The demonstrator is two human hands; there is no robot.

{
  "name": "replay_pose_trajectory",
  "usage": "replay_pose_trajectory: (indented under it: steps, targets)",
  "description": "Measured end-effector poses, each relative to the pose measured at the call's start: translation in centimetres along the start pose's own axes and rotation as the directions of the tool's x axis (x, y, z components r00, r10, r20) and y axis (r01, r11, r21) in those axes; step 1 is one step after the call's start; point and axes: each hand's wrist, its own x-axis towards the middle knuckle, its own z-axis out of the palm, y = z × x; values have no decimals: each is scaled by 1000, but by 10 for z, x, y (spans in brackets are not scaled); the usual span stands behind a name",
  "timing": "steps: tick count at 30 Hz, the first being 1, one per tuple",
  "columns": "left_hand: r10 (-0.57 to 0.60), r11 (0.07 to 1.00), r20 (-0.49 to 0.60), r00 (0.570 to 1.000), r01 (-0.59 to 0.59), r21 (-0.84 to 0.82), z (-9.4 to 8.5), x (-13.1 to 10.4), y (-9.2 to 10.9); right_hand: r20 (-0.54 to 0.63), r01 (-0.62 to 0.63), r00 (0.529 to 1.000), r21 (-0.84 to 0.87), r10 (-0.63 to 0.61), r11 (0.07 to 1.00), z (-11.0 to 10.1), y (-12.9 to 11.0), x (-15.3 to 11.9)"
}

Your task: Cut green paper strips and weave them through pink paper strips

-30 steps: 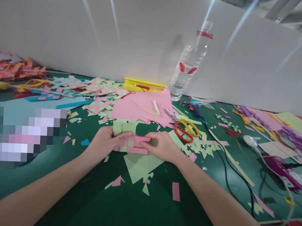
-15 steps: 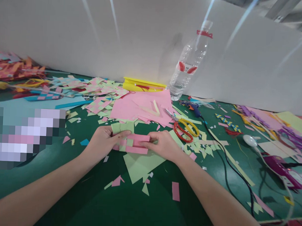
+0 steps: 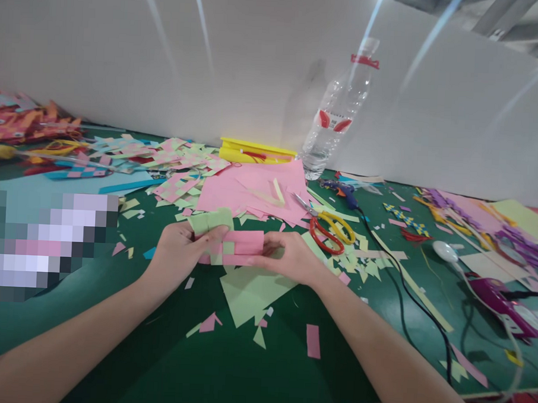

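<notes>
A small weave of pink and pale green paper strips [image 3: 244, 243] is held up between my hands over the green table. My left hand [image 3: 178, 245] pinches its left end, thumb on top across a green strip. At the right ends of the pink strips, my right hand [image 3: 288, 256] closes its thumb and fingers on the paper. Below the weave lies a pale green paper sheet [image 3: 251, 296]. Scissors [image 3: 332, 231] with red and yellow handles rest to the right, beyond my right hand.
A pink sheet [image 3: 251, 192] and several woven paper pieces [image 3: 176, 185] lie behind my hands. A plastic bottle [image 3: 335, 118] leans on the white partition. To the right are a glue gun [image 3: 347, 195], its black cable [image 3: 400, 266] and a purple device [image 3: 509, 304]. Scraps litter the table.
The weave and my left hand have shifted slightly left. The pink strips, spread apart before, now lie closer together, with a small green square showing among them.
</notes>
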Motion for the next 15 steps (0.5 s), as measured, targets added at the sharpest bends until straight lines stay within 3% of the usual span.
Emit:
replay_pose_trajectory:
  steps: [8, 15]
  targets:
    - [28, 999, -37, 999, -27, 21, -1, -1, -1, 16, -31, 999, -75, 32, 997, 1, 2, 0]
    - [1, 999, 19, 1000, -2, 54, 3, 0, -2, -231, 44, 972, -4, -44, 999, 4, -6, 0]
